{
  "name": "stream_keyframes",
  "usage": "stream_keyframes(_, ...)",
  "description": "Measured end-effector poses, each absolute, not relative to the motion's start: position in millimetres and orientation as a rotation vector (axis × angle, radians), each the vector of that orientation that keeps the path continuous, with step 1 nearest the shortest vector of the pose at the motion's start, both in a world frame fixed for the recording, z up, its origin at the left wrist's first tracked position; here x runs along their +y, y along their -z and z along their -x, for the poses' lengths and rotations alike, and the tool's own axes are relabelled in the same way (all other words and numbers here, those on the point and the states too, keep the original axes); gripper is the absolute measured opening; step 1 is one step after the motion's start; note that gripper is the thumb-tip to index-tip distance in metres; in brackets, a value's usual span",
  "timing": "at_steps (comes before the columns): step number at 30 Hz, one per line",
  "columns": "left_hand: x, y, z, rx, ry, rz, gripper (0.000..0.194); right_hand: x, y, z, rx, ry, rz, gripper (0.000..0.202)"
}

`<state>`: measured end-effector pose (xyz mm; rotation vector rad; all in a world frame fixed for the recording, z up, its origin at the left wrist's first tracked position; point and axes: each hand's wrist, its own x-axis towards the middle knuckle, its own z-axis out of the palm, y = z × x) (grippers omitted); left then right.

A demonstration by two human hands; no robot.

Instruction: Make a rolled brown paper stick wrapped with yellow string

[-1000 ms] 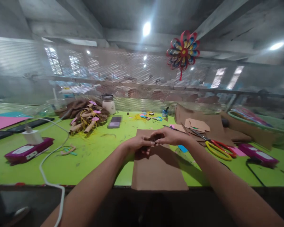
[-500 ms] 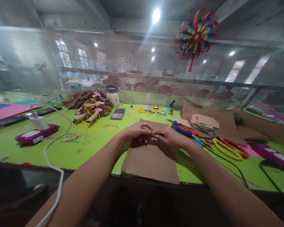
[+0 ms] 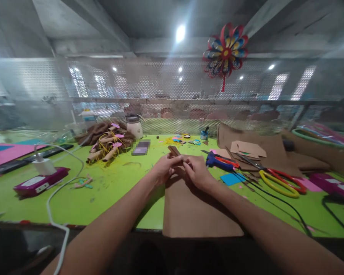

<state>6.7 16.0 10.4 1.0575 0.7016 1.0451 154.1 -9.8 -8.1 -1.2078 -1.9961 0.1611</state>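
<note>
A sheet of brown paper (image 3: pixel 199 214) lies on the green table, its near edge at the table's front edge. Its far end is folded or rolled up between my hands. My left hand (image 3: pixel 166 168) grips that far end from the left, thumb on top, with a narrow folded part showing above the fingers. From the right, my right hand (image 3: pixel 196 170) pinches the same end, fingertips close to the left hand's. The fingers hide part of the fold.
Right of the paper lie a blue glue gun (image 3: pixel 219 161), a blue paper piece (image 3: pixel 232 178) and scissors (image 3: pixel 278 183). Paper rolls with yellow string (image 3: pixel 111 152), a power strip (image 3: pixel 41 182) and a white cable (image 3: pixel 49 206) are on the left. A jar (image 3: pixel 134 126) stands behind.
The far end of the paper now sticks up as a narrow fold between my hands. The sheet has turned and its near edge has shifted right. The camera view has tilted up.
</note>
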Motion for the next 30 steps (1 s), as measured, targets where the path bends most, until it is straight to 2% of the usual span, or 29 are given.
stream_keyframes(4, 16, -3, -8, 0.765, -0.968, -1.026, 0.009, -17, 9, -146, -1.959, -0.294, 1.255, 0.019)
stream_keyframes(12, 16, 1, -8, 0.682, -0.969, -1.053, 0.009, -14, 13, -139, -1.761, -0.814, 1.256, 0.019)
stream_keyframes(14, 16, 0, -7, 0.661, -0.975, -1.064, 0.012, -15, 11, -140, -1.780, -0.769, 1.292, 0.020)
stream_keyframes(21, 14, -3, -1, 0.510, -0.914, -1.030, 0.034, -27, 4, -142, -1.962, -0.155, 1.357, 0.018)
stream_keyframes(30, 18, 5, 3, 0.407, -0.907, -1.005, 0.034, -30, 8, -137, -1.972, -0.108, 1.422, 0.026)
